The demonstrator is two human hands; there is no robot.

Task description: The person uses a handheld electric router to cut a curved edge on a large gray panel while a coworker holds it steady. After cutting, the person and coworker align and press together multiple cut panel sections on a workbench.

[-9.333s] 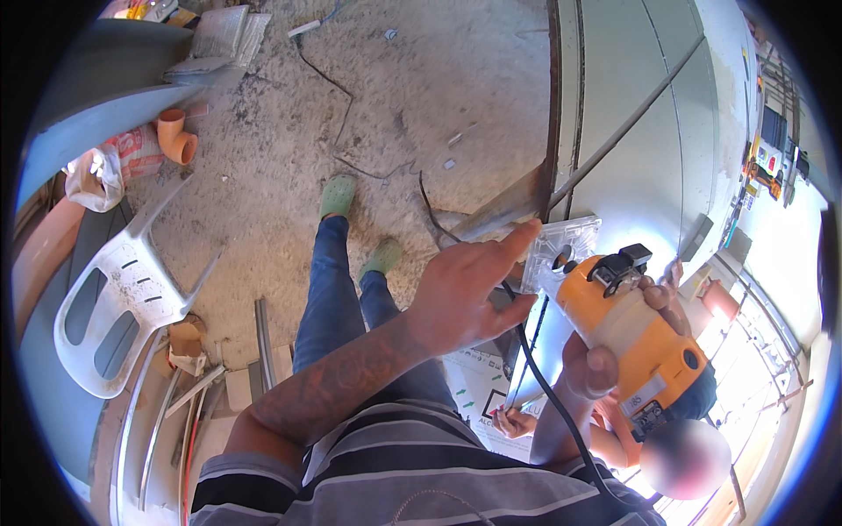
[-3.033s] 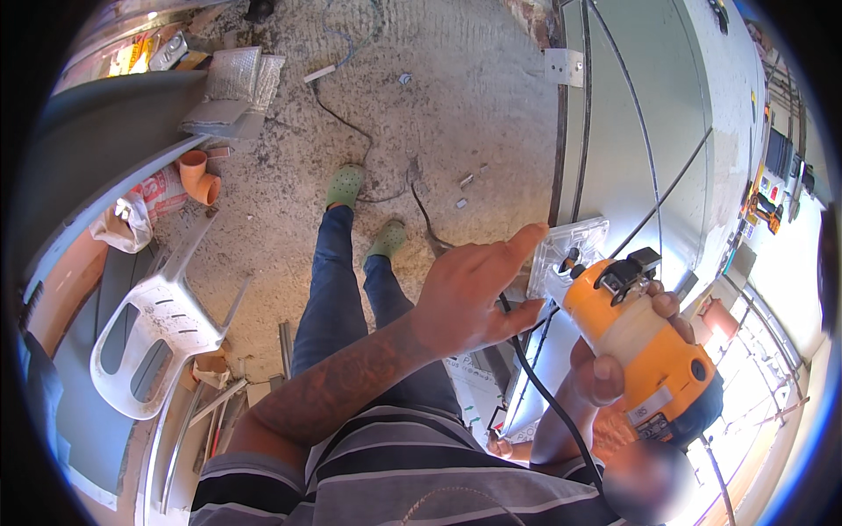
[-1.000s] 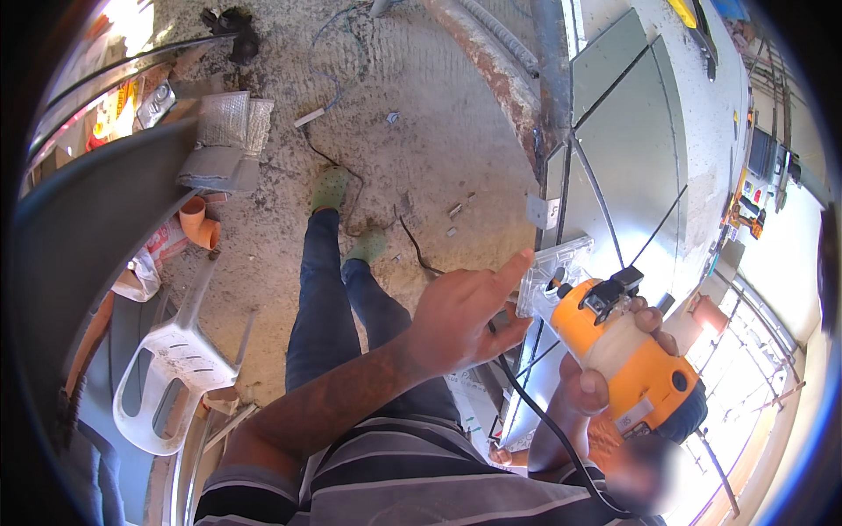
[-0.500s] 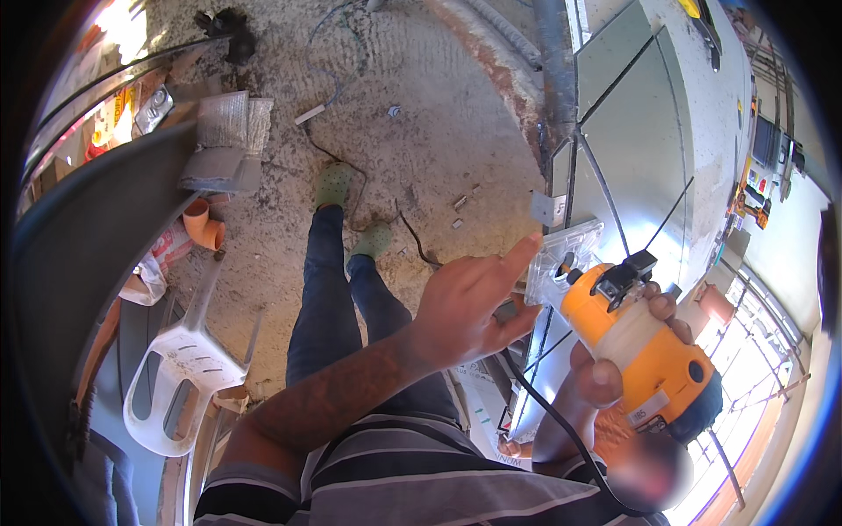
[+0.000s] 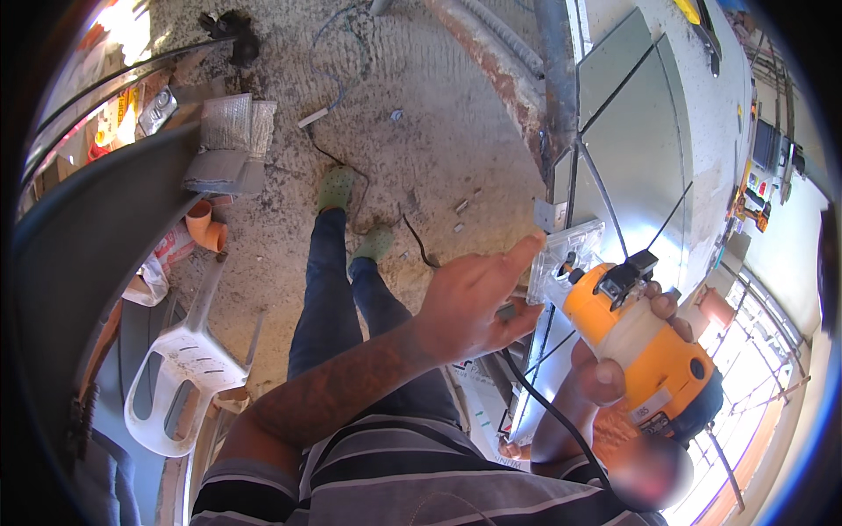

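A yellow-orange trim router [image 5: 645, 346] with a clear plastic base [image 5: 557, 263] and a dark rear cap tilts over a glossy grey-green panel [image 5: 627, 96]. My right hand [image 5: 605, 373] is wrapped round its body, thumb on the near side and fingertips on the far side. Beside the base's left edge is my left hand [image 5: 478, 302]. Its forefinger stretches forward and its thumb stands apart below, both at the clear base; whether they press on it I cannot tell. A black cord [image 5: 548, 403] runs below the router toward my body.
Dark lines cross the panel, and a rusty pipe [image 5: 500, 66] lies beyond its left side. A white plastic chair [image 5: 189, 359] lies at left near an orange pipe elbow [image 5: 204, 225]. Foil-faced sheets [image 5: 228, 123] rest farther off. A cordless drill [image 5: 754, 209] is at far right.
Both hands and the router keep nearly the same pose. The whole view has shifted very slightly.
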